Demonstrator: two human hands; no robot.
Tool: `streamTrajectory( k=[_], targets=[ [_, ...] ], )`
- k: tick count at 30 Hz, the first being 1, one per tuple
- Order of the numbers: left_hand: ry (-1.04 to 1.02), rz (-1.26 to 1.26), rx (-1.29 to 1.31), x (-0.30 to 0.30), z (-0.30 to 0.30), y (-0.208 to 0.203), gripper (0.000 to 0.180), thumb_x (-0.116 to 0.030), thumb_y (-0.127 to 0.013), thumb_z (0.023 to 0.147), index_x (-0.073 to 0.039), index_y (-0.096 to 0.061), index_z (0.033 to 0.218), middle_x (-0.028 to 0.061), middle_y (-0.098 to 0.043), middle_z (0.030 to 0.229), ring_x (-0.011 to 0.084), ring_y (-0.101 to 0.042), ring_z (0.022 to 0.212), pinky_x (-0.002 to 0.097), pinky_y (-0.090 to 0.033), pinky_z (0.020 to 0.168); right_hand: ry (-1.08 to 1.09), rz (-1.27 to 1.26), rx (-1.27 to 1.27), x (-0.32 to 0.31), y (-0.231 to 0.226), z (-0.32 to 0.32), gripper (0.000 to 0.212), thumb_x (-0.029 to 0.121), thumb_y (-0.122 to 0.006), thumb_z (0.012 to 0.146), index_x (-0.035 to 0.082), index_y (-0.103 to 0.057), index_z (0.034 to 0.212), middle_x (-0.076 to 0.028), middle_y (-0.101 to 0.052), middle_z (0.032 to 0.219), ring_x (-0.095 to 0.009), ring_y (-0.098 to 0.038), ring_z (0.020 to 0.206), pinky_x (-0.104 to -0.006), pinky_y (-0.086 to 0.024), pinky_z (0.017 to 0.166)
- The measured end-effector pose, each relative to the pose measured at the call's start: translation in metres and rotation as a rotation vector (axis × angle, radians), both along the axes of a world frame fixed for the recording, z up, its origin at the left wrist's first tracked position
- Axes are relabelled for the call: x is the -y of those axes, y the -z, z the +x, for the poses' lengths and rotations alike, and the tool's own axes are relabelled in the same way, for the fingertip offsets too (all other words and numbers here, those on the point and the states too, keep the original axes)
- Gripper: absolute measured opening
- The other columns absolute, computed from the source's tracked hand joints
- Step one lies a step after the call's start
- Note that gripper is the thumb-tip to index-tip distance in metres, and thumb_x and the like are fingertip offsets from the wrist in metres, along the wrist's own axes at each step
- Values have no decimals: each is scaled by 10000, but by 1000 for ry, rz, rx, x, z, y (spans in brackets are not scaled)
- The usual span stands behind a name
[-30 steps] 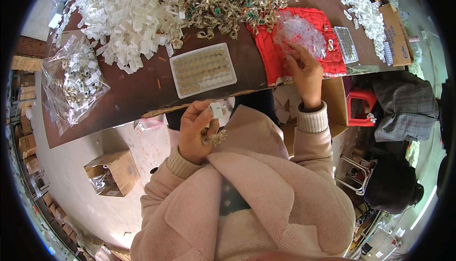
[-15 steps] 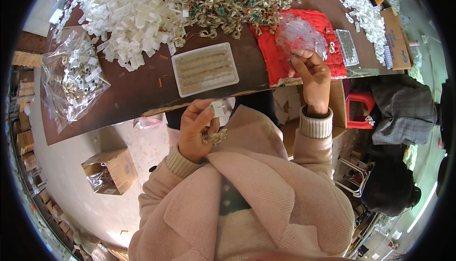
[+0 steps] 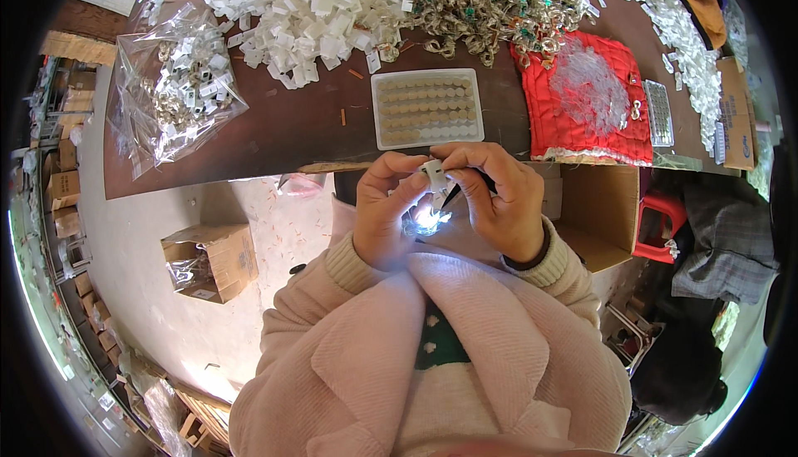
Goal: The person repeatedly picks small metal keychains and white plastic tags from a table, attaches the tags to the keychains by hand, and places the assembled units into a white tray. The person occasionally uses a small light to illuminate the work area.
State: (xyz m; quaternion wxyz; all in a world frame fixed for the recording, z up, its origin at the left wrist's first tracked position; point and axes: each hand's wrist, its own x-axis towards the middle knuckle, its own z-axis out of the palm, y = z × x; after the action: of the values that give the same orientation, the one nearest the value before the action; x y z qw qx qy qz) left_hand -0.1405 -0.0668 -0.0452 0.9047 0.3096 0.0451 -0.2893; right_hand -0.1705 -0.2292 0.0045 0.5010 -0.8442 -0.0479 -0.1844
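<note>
I see both hands raised before the chest, below the brown worktop [image 3: 274, 137] edge: left hand [image 3: 384, 212] and right hand [image 3: 499, 199] each have fingers curled and pinching one small white plastic clip [image 3: 435, 174] between them. One white rectangular tray [image 3: 427, 108] of tan discs lies just beyond, beside one red cloth mat [image 3: 586, 99].

Pink knit cardigan [image 3: 465, 357], ribbed cuffs, green top.

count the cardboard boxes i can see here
3 for sure: an open box on the floor at left, a bigger open box under the table edge by the right hand, a closed box at far right. Shelves may hide more.
</note>
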Motion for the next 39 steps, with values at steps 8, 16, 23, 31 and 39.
streamTrajectory(
  k=[8,16,23,31,39],
  targets=[
    [-9,-98,95,-4,2,6,152,-66,-694,930,-43,-639,1070,64,-688,933,46,-541,618,185,-410,508,-33,27,-31,-6,1,4,153,-5,-699,842,26,-669,988,-126,-725,960,-295,-719,846,-345,-568,736],
    [-5,13,97,-13,-1,10,132,-7,-659,926,-49,-640,1050,44,-650,830,53,-505,577,192,-378,493,-88,-12,-12,-6,2,4,115,-47,-654,859,26,-675,946,-132,-737,950,-280,-737,834,-323,-577,711],
    [-109,358,392,-34,26,-22,121,-20,-688,910,-41,-647,1022,19,-649,802,40,-531,588,188,-406,497,-102,98,-38,-6,6,4,227,-107,-668,820,-6,-697,1022,-151,-728,1094,-221,-742,870,-300,-577,748],
    [-854,1260,858,-161,187,-71,190,-116,-749,876,-20,-682,1026,78,-703,972,119,-635,906,270,-499,810,-55,249,-23,7,13,-3,243,-94,-630,888,-52,-650,1127,-179,-695,1127,-217,-730,862,-289,-568,765],
    [-850,1440,1122,-161,186,-55,286,-134,-673,955,35,-641,1184,140,-689,1147,208,-647,1037,321,-496,929,290,-45,68,65,4,-14,207,-39,-703,846,9,-703,1047,-160,-710,983,-271,-713,844,-316,-555,737]
  ],
)
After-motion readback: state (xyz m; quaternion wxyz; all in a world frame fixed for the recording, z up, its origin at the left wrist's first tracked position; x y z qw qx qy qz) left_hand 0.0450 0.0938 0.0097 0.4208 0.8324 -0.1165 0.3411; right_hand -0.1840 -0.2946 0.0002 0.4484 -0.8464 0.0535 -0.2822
